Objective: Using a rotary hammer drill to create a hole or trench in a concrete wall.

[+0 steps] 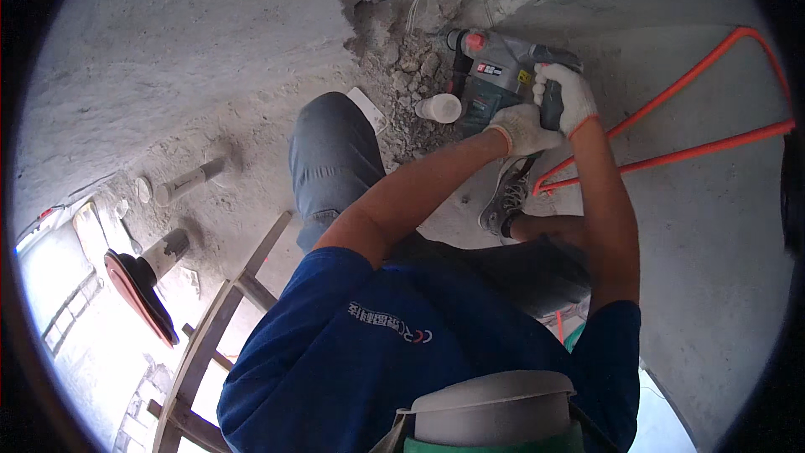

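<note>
A grey and dark-green rotary hammer point(495, 75) lies along the wall's foot, its front end pointing left at broken masonry. My right hand point(568, 96), in a white knit glove, is wrapped round its rear handle. The gloved left hand point(521, 127) is closed against the tool's lower body, beside the base of that handle; its fingertips are partly hidden. Loose rubble point(411, 75) is heaped at the tool's front. Between the rubble and the tool body stands a white pipe stub point(440, 108). Where the bit meets the masonry cannot be made out.
An orange-red tube point(688, 155) loops along the right wall. White pipe stubs point(189, 183) rise at the left, near a reddish-brown oval piece point(138, 294). A wooden ladder point(205, 340) stands lower left. Beside my left knee lies a flat white piece point(366, 109). My shoe point(506, 201) is close below the tool.
</note>
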Motion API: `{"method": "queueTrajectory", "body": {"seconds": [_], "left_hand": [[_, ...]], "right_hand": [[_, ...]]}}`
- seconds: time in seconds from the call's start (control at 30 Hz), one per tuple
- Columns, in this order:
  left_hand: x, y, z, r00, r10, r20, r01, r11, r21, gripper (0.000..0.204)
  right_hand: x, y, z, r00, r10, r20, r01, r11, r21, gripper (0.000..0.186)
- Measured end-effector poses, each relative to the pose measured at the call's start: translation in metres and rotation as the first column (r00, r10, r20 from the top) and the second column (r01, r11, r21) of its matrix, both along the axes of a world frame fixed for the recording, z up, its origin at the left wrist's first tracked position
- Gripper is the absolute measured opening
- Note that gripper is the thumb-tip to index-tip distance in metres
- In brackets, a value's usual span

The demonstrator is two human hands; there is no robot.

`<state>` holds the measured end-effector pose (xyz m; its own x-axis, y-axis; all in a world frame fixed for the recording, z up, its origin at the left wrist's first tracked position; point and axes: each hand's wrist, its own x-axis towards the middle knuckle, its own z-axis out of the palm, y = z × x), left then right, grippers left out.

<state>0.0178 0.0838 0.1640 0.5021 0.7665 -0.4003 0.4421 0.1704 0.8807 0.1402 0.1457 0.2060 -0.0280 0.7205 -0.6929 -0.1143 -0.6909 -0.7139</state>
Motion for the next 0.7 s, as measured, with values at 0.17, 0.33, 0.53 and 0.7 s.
{"method": "queueTrajectory", "body": {"seconds": [0.17,0.33,0.53,0.7], "left_hand": [[0.004,-0.033,-0.017,0.997,0.023,-0.075,-0.018,0.998,0.067,0.077],[-0.004,-0.072,-0.052,1.0,0.028,-0.015,-0.024,0.983,0.184,0.091],[-0.013,-0.108,-0.077,0.999,0.003,-0.041,0.007,0.97,0.243,0.072],[-0.009,-0.08,-0.044,0.999,0.002,-0.051,0.005,0.99,0.14,0.069]], "right_hand": [[0.004,-0.035,-0.018,0.998,-0.057,-0.031,0.06,0.995,0.083,0.02],[-0.003,-0.087,-0.048,0.997,-0.069,-0.03,0.072,0.988,0.139,0.021],[-0.015,-0.129,-0.066,0.992,-0.016,0.127,-0.029,0.937,0.349,0.02],[-0.015,-0.091,-0.028,1.0,-0.027,-0.005,0.027,0.994,0.102,0.017]]}}
